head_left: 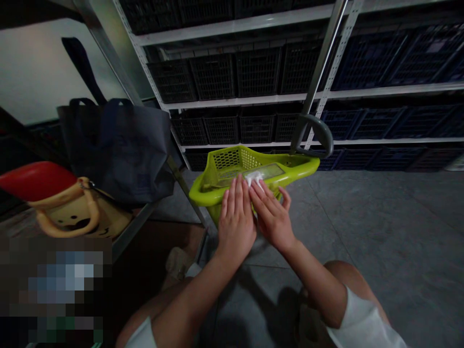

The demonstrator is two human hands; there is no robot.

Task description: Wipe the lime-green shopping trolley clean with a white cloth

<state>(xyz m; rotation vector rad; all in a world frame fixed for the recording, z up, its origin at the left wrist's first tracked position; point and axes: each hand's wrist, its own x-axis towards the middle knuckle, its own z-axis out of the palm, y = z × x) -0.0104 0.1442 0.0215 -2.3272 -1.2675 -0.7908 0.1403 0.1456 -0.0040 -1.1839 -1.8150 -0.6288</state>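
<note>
A lime-green plastic basket [213,197] with perforated walls stands in front of me. On its near side is a translucent panel [268,170]. My left hand [237,217] lies on the rim with its fingers stretched out and side by side. Close beside it, my right hand [273,215] holds a crumpled white tissue [254,178] under its fingertips against the panel; its little finger sticks out to the side. The two hands nearly touch. Whether the left fingertips also press the tissue, I cannot tell. Both palms are hidden.
A metal pole [322,63] with a grey loop handle [321,133] rises at the basket's right end. Shelves of dark crates [257,72] stand behind. A dark tote bag [119,150] and a yellow bag with a red top [68,208] sit left on a metal-framed rack [134,229].
</note>
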